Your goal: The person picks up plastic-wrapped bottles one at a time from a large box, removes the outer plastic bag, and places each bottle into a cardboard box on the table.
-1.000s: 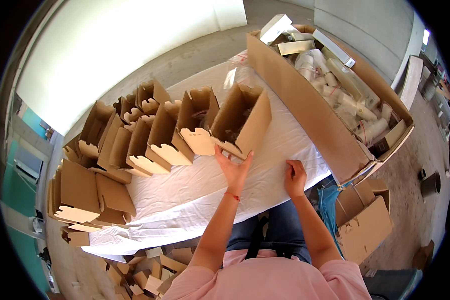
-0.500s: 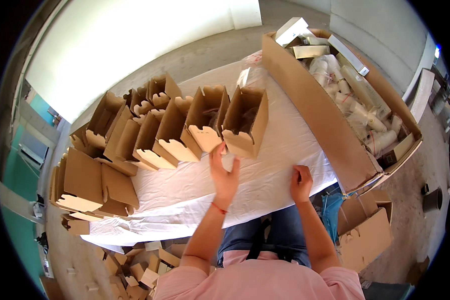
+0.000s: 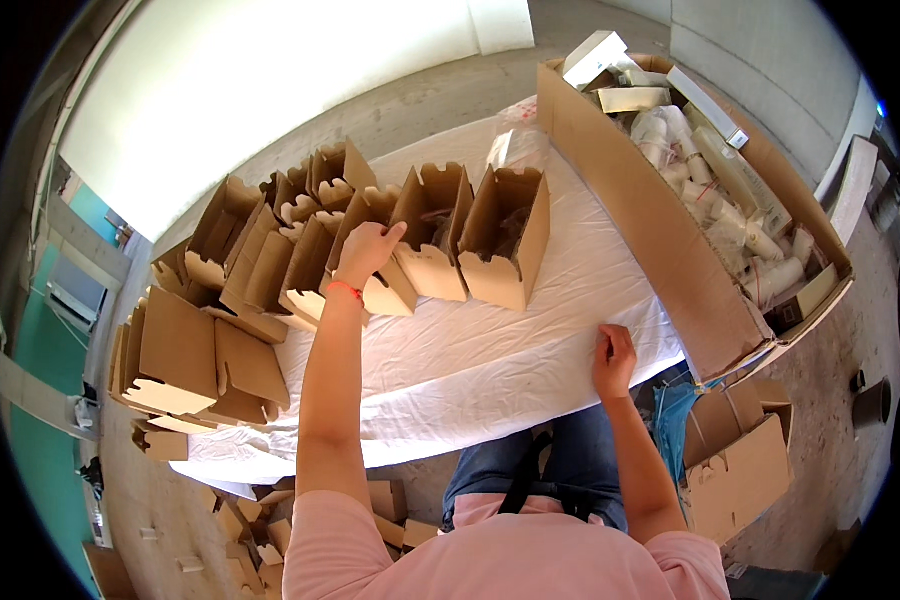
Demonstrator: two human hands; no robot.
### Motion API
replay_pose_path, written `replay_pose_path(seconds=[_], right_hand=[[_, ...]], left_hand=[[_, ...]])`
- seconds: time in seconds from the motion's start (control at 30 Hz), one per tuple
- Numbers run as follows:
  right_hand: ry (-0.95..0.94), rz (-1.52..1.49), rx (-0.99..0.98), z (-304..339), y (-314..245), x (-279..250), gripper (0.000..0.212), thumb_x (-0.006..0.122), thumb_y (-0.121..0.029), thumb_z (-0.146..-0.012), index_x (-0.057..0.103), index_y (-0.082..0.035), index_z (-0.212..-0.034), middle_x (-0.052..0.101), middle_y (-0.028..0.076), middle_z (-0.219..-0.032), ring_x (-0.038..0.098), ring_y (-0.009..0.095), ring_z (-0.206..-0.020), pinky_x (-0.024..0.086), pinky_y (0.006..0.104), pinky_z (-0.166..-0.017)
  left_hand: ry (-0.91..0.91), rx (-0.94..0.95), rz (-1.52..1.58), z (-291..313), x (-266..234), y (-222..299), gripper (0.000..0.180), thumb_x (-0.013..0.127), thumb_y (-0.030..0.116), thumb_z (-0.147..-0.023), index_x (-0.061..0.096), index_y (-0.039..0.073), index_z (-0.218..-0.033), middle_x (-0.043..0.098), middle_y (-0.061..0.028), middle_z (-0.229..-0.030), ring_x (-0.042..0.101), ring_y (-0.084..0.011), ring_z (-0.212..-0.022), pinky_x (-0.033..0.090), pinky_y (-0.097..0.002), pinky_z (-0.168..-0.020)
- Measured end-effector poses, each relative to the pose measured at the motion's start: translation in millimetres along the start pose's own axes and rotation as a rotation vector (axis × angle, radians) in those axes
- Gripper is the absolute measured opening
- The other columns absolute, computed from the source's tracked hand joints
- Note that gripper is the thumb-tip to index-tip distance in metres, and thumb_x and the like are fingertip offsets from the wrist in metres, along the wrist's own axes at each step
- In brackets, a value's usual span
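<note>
My left hand [image 3: 370, 253], with a red string at the wrist, is over the front rim of an open brown cardboard box [image 3: 394, 292]. Its fingers are closed on that rim, though the hand partly hides the fingertips. Two similar boxes stand to the right: the adjoining box [image 3: 440, 270] and the end box [image 3: 500, 280]. Both have clear plastic-wrapped contents inside that I cannot make out. My right hand [image 3: 613, 362] rests near the front edge of the white-covered table [image 3: 450, 372], fingers curled in and nothing visible in them.
More open boxes [image 3: 220, 235] crowd the table's left side, some lying tilted [image 3: 175, 345]. A large carton [image 3: 635, 230] at right holds bagged white cylinders [image 3: 715, 215] and small boxes. Below are scattered cardboard pieces [image 3: 255, 540], a blue bag [image 3: 674, 425] and another carton [image 3: 740, 480].
My left hand has moved left and away from me, from the front of the two rightmost boxes to the rim of the third. My right hand stays curled at the table edge.
</note>
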State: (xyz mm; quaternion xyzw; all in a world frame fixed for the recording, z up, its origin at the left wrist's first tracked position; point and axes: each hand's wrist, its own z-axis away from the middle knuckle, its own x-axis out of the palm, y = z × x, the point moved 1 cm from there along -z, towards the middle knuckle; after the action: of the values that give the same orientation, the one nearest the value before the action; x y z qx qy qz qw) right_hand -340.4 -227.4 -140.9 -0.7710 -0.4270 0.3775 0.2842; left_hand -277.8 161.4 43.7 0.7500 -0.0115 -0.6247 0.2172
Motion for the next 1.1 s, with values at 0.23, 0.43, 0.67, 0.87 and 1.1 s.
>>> replay_pose_path(seconds=[0.23, 0.43, 0.67, 0.87, 1.1], right_hand=[[0.004, -0.018, -0.001, 0.3, -1.0, 0.4, 0.02, 0.05, 0.008, -0.079, 0.06, 0.0, -0.093, 0.06, 0.016, -0.089, 0.06, 0.031, -0.073, 0.047, 0.0337, -0.059], [0.005, -0.009, -0.012, 0.5, -2.0, -0.5, 0.019, 0.049, 0.008, -0.081, 0.061, 0.0, -0.093, 0.06, 0.014, -0.089, 0.06, 0.029, -0.075, 0.048, 0.031, -0.061], [0.011, -0.005, -0.016, 1.4, 5.1, 2.1, 0.02, 0.05, 0.008, -0.079, 0.061, -0.001, -0.093, 0.06, 0.015, -0.088, 0.059, 0.031, -0.072, 0.047, 0.0339, -0.059], [0.009, -0.024, -0.014, 1.3, 1.6, 0.6, 0.019, 0.05, 0.008, -0.08, 0.061, -0.001, -0.093, 0.06, 0.014, -0.087, 0.058, 0.03, -0.068, 0.046, 0.0335, -0.057], [-0.004, -0.035, 0.021, 1.0, -1.8, 0.1, 0.017, 0.05, 0.007, -0.083, 0.061, -0.001, -0.092, 0.06, 0.014, -0.088, 0.059, 0.026, -0.068, 0.046, 0.0309, -0.055]], left_hand=[[-0.011, 0.127, -0.131, -11.4, 11.4, 3.3, 0.027, 0.064, 0.027, -0.075, 0.067, 0.0, -0.073, 0.064, -0.0212, -0.076, 0.063, -0.0385, -0.078, 0.05, -0.0444, -0.073], [-0.071, 0.153, -0.001, 1.3, 8.6, 30.1, 0.021, 0.065, 0.021, -0.072, 0.066, 0.0, -0.074, 0.064, -0.0205, -0.076, 0.063, -0.0374, -0.076, 0.05, -0.0433, -0.072], [0.143, 0.22, 0.223, 6.2, 7.9, 31.7, 0.021, 0.064, 0.02, -0.082, 0.06, 0.0, -0.089, 0.064, -0.0167, -0.08, 0.064, -0.0293, -0.074, 0.05, -0.0384, -0.069], [0.1, 0.188, 0.284, -0.1, 5.7, 10.3, 0.015, 0.056, 0.016, -0.086, 0.061, 0.002, -0.083, 0.065, -0.0143, -0.079, 0.063, -0.0327, -0.08, 0.05, -0.0399, -0.073], [-0.256, 0.094, 0.323, -0.1, 4.5, 9.6, 0.021, 0.055, 0.015, -0.083, 0.065, -0.003, -0.081, 0.064, -0.02, -0.069, 0.067, -0.0249, -0.057, 0.052, -0.0349, -0.058]])
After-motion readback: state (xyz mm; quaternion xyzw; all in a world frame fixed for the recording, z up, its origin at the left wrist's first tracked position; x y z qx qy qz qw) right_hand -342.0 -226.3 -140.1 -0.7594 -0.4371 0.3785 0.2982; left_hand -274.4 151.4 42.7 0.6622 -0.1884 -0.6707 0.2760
